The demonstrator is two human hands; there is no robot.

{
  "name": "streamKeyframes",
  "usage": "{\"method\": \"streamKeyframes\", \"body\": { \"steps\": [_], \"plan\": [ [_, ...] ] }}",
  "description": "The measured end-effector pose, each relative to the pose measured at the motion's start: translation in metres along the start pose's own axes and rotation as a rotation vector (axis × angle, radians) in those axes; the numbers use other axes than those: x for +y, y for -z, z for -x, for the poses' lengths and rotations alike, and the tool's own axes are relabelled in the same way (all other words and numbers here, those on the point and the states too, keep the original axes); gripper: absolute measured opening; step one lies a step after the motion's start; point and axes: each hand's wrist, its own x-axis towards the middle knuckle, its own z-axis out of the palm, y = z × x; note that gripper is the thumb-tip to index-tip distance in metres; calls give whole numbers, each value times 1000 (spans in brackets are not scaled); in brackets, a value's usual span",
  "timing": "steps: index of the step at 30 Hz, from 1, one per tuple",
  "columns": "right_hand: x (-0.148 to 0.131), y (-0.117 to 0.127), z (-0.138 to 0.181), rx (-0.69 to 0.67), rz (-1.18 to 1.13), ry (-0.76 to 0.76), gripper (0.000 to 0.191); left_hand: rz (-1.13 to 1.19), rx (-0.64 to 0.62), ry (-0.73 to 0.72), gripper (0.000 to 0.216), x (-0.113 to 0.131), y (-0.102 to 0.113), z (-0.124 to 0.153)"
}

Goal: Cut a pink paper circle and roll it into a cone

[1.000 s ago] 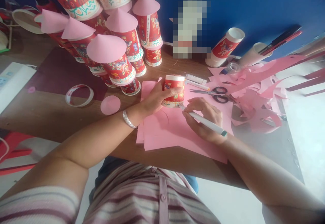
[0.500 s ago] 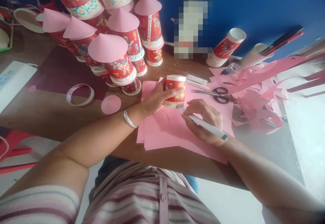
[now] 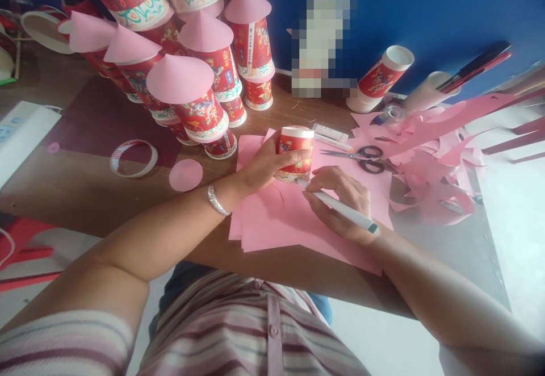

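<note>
A craft corner, whether in a home or classroom I cannot tell: the wooden surface (image 3: pixel 128 205) carries scissors (image 3: pixel 357 158), pink paper (image 3: pixel 272 228), scraps (image 3: pixel 443 157), tape (image 3: pixel 394 113), a pen pot (image 3: pixel 421 100) and stacked cups (image 3: pixel 202 116) wearing paper cones (image 3: pixel 181 78).

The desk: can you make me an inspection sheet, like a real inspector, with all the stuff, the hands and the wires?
Surface: brown wooden table, partly covered by pink sheets.
Job's things: red cup over the pink sheets; white pen, its tip near the cup's lower edge, contact unclear; scissors close by.
Clutter: pink scraps heaped at picture right; white ring and pink disc at picture left.
Hands: left hand grips the cup; right hand holds the pen.
Cables: pale cord at lower left, ends out of view.
Surroundings: blue wall; cup towers with pink cone roofs.
</note>
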Motion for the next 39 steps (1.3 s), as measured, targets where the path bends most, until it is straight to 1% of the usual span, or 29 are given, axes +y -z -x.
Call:
{"method": "streamKeyframes", "body": {
  "steps": [6,9,13,17,19,21,22,23,25,27,28,30,33,36,39],
  "plan": [
    [3,-2,1,3,-28,5,18,-2,-13,-13,61,-5,2,-2],
    [3,1,0,4,-48,-13,15,3,4,11,62,-2,0,-2],
    [2,6,-2,18,-76,-33,15,30,-6,24,57,5,-3,-1],
    [0,9,0,1,-112,-63,13,25,-5,14,48,8,-5,0],
    [1,9,2,-19,-155,-103,12,22,-8,-3,45,6,-3,0],
    [4,8,4,-6,-226,-214,8,31,-3,-24,47,3,0,-1],
    [7,6,5,22,-269,-282,7,37,6,-29,49,2,1,-2],
    [11,5,5,89,-320,-340,7,43,16,-27,50,0,3,-3],
    [20,0,4,229,-388,-388,13,53,31,-13,52,-1,5,-5],
    [29,-4,2,336,-327,-364,16,67,42,-5,53,-1,6,-6],
    [32,-6,1,363,-257,-358,16,75,46,-7,53,0,6,-6],
    [36,-7,-1,345,-121,-345,13,76,46,-10,52,2,5,-6],
    [36,-7,0,234,-12,-266,11,48,38,-25,47,6,3,-6],
    [37,-8,3,125,-6,-206,19,43,51,-40,47,7,3,-5],
    [39,-11,6,74,-29,-189,24,54,56,-49,47,7,2,-4]
  ]
}}
